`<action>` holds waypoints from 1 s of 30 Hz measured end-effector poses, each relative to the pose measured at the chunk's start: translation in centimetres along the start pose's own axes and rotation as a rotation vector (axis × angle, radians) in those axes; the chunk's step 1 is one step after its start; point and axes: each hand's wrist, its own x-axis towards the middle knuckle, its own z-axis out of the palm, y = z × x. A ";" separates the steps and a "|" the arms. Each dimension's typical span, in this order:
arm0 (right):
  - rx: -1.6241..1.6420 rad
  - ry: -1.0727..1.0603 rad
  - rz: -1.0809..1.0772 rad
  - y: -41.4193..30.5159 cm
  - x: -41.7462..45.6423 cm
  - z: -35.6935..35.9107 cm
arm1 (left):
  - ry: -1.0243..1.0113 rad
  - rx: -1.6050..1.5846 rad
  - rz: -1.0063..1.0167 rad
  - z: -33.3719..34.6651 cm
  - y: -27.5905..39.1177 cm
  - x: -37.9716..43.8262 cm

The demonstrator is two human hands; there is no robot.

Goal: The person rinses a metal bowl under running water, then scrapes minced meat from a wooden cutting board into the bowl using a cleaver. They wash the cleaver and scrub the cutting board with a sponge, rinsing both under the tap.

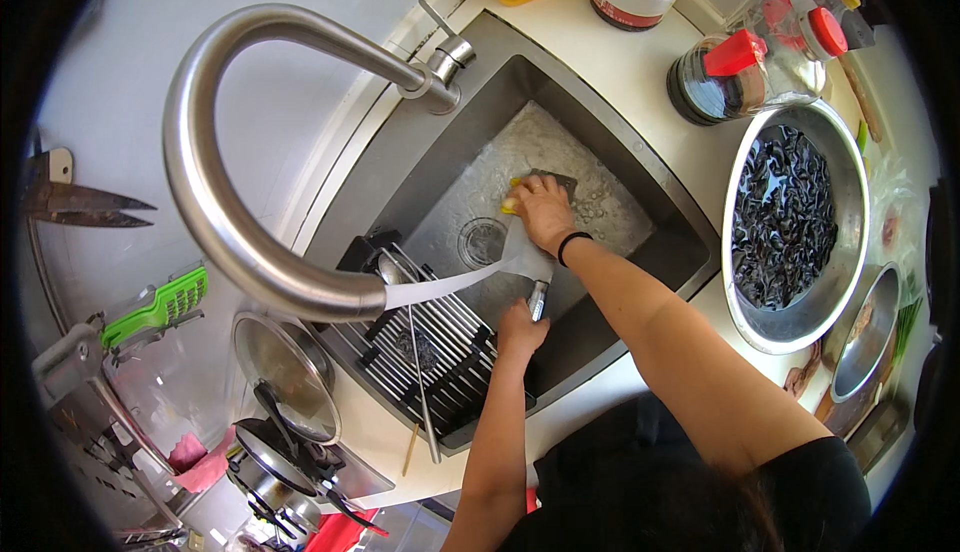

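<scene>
My left hand (521,333) grips the handle (538,300) of what looks like a broad-bladed kitchen knife over the sink (450,169). Water from the gooseneck faucet (184,147) runs onto the blade (525,252) and blurs it. Above it, my right hand (545,211) presses a yellow sponge (511,205) against the far part of the blade. The palm hides most of the sponge. A dark flat edge (564,183) shows beyond the fingers; whether it is the blade or a scouring pad I cannot tell. The drain (481,243) lies left of the right hand.
A rack (450,357) holding a long-handled utensil (424,394) covers the sink's near left end. On the right counter stand a steel basin of dark soaked strips (784,222) and sauce bottles (720,76). A glass lid (289,379) and pans (274,454) stand at left.
</scene>
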 end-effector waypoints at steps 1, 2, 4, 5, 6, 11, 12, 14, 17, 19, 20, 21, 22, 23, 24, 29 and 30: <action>0.109 0.096 0.050 0.2 0.0 0.0 | 0.011 0.037 0.054 0.4 -0.5 -0.2; 0.219 0.192 0.101 0.5 0.1 0.0 | 0.030 0.033 0.062 0.9 -0.7 -0.2; 0.531 0.450 0.120 0.1 0.1 -0.9 | 0.120 0.084 0.132 1.4 -0.5 0.0; 0.591 0.628 0.165 -0.2 0.0 -1.3 | 0.165 0.111 0.167 1.5 -0.5 0.1; 0.587 0.710 0.196 -0.6 -0.1 -2.3 | 0.159 0.096 0.150 1.5 -0.3 0.4; 1.234 0.636 0.401 -3.0 -1.9 -7.1 | 0.157 -0.006 0.129 1.3 -0.5 0.6; 1.594 0.454 0.448 -4.3 -2.7 -8.7 | 0.134 -0.049 0.102 1.0 -0.3 0.3; 2.062 0.055 0.530 -4.9 -3.6 -9.4 | 0.076 -0.118 0.056 -0.1 1.2 -0.7; 2.307 -0.310 0.448 -7.2 -5.1 -8.9 | 0.042 -0.182 0.045 -1.4 2.6 -2.0; 2.313 -0.464 0.415 -8.6 -5.3 -8.2 | 0.035 -0.196 0.052 -1.7 2.8 -2.6; 2.340 -0.480 0.509 -9.0 -5.2 -8.1 | 0.030 -0.204 0.055 -1.7 2.8 -2.9; 2.341 -0.465 0.580 -9.4 -4.9 -7.5 | 0.026 -0.217 0.054 -1.6 2.6 -3.0; 2.340 -0.450 0.651 -9.8 -4.7 -6.8 | 0.021 -0.231 0.054 -1.3 2.3 -2.9; 2.338 -0.434 0.722 -10.3 -4.6 -6.1 | 0.015 -0.244 0.054 -1.1 2.1 -2.8; 2.127 -0.313 0.699 -11.3 -4.9 -5.9 | 0.012 -0.266 0.042 -0.7 1.5 -2.5; 1.978 -0.292 0.701 -9.6 -4.2 -3.2 | -0.023 -0.308 0.012 0.2 1.9 -3.0; 2.055 -0.367 0.685 -9.1 -4.2 -3.4 | -0.045 -0.322 -0.007 -0.1 2.4 -3.6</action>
